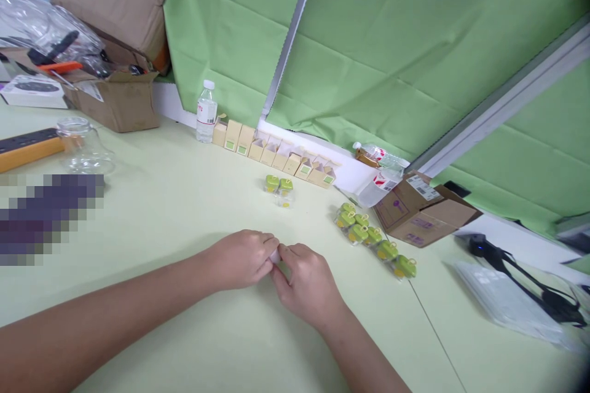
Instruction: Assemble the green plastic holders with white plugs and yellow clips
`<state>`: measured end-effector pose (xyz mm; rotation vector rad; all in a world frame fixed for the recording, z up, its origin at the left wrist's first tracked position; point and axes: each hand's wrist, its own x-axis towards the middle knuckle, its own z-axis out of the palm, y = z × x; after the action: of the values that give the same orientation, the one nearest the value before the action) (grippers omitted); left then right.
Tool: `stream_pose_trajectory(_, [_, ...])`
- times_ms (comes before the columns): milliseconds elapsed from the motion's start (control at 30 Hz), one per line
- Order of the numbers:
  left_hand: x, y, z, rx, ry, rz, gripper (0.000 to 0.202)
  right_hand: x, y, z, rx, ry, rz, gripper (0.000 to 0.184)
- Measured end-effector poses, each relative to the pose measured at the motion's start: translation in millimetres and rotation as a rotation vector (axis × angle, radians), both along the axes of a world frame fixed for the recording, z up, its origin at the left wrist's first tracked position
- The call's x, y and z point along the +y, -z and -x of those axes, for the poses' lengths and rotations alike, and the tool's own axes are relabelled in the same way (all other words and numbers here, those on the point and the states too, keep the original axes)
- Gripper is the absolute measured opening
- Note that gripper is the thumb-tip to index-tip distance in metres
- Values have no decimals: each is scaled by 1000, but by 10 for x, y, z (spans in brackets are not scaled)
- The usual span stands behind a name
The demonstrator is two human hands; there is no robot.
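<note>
Over the table's middle, my left hand point(244, 258) and my right hand point(308, 279) meet at the fingertips. A small whitish object point(275, 256) shows between them, pinched from both sides; most of it is covered by fingers and its kind cannot be made out. Beyond the hands stand two small clear containers with green lids point(279, 184), and a clear one without a green lid point(284, 198) sits in front of them. To the right, several more green-lidded containers point(357, 233) with yellow loops on top form a slanting row.
Small tan cardboard boxes point(271, 151) line the wall beside an upright water bottle point(206, 112). At right are an open carton point(419, 212), lying bottles point(380, 187), a black cabled device point(520, 276) and plastic bags point(502, 301). A clear jar point(85, 147) and power strip point(30, 148) lie left.
</note>
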<state>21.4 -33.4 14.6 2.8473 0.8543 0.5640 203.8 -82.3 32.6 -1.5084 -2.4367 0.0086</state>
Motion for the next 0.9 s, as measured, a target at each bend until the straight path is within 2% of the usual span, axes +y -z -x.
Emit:
stream_pose_trajectory(300, [12, -36, 4, -69, -16, 78, 14, 31, 36, -4, 115, -15, 21, 5])
stream_pose_trajectory(500, [29, -76, 24, -229, -54, 260, 16, 65, 74, -28, 245, -33, 38, 5])
stream_pose_trajectory(700, [93, -126, 69, -374, 34, 419, 19, 82, 69, -24, 343, -19, 61, 5])
stream_pose_trajectory(800, [123, -136, 103, -412, 82, 448, 20, 91, 65, -23, 380, -23, 59, 5])
stream_pose_trajectory(900, [132, -127, 113, -408, 78, 436, 18, 93, 56, -19, 409, -36, 60, 5])
